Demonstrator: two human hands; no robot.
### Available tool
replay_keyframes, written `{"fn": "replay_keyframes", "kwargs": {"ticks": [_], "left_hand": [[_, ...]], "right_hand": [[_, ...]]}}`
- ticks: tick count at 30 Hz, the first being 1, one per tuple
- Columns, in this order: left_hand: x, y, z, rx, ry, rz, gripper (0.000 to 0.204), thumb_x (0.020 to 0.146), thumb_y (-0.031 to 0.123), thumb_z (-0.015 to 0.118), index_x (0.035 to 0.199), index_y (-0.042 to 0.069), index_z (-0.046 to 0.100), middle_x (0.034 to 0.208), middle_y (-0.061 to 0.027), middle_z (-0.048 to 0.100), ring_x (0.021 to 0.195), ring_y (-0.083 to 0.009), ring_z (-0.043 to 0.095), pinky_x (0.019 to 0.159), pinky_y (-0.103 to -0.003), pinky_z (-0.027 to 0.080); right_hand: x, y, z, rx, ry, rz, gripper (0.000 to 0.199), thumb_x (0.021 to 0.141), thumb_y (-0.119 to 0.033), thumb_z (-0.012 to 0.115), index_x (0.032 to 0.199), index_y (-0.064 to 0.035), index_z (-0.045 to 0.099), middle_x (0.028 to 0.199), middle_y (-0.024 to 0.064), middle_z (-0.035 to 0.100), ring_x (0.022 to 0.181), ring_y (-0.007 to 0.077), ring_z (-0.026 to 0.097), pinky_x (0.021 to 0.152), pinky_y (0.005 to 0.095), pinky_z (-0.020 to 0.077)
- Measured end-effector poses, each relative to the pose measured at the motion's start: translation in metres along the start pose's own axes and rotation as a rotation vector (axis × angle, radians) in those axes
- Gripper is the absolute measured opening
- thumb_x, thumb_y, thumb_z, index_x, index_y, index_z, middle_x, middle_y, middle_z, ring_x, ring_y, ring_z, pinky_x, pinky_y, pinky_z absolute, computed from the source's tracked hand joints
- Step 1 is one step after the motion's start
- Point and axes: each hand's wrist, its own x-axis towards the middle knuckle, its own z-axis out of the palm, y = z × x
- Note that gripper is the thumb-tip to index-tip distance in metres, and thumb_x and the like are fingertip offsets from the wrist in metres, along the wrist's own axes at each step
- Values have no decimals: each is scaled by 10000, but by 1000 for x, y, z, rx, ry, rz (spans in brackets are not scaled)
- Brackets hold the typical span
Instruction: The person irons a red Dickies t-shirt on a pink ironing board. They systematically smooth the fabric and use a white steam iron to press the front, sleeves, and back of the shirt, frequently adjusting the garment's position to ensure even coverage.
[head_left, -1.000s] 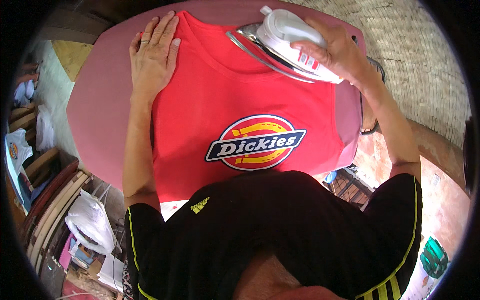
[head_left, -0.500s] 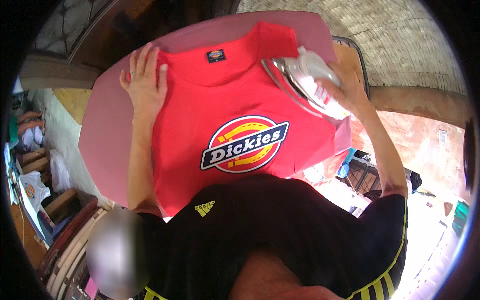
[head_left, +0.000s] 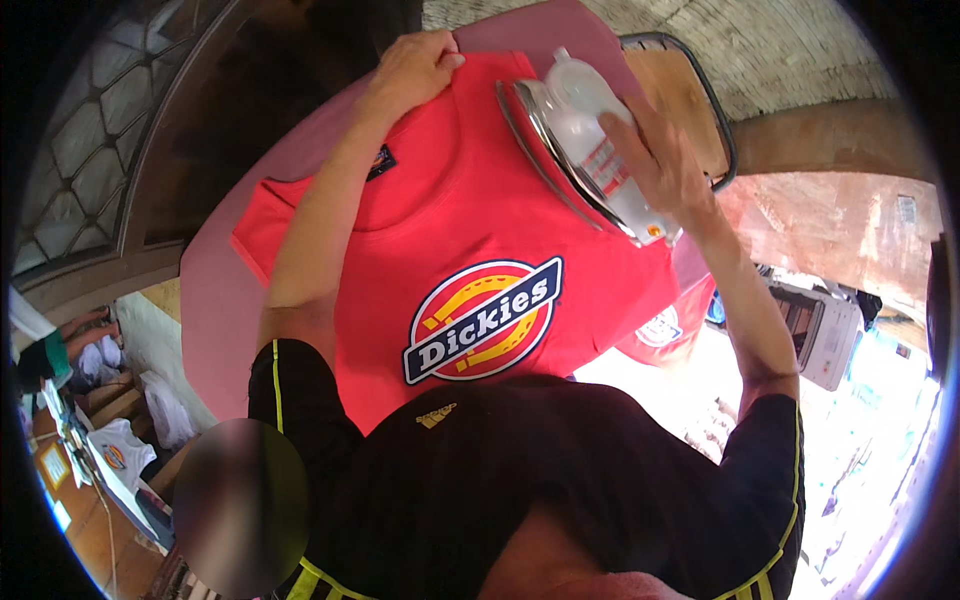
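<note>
The right hand (head_left: 665, 165) grips the iron (head_left: 585, 125) while the left hand (head_left: 415, 72) pinches the shirt (head_left: 400, 260), where uneven pull could cause creases left of the iron-bearing hand.

Iron (head_left: 587, 125) smooth plastic, soleplate (head_left: 541, 120) glossy metal; shirt (head_left: 470, 225) matt cloth; pink board (head_left: 228, 300) matt

A mauve-covered worktop (head_left: 212, 300) carries a red sleeveless shirt (head_left: 480, 235) spread across its middle, one shoulder strap towards twelve o'clock, the other towards nine, neckline between. Bare mauve surface shows at one and nine o'clock.
</note>
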Motion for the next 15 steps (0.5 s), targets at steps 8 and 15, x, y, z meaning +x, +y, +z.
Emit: {"fn": "replay_keyframes", "kwargs": {"ticks": [8,15], "left_hand": [[-18,16,-13,-109,130,-78,232,938,190,561,980,-8,675,998,-201,680,973,-365,650,873,-425,505],[-12,30,-8,-25,116,-210,338,927,269,549,940,-36,694,940,-290,657,917,-443,645,820,-520,502]], "right_hand": [[63,33,75,-238,24,-7,199,879,-158,589,1045,-55,629,985,207,579,726,349,609,598,425,505],[75,28,52,-203,-517,-87,371,866,-97,583,1233,-52,559,1188,214,530,972,344,599,786,422,514]]}}
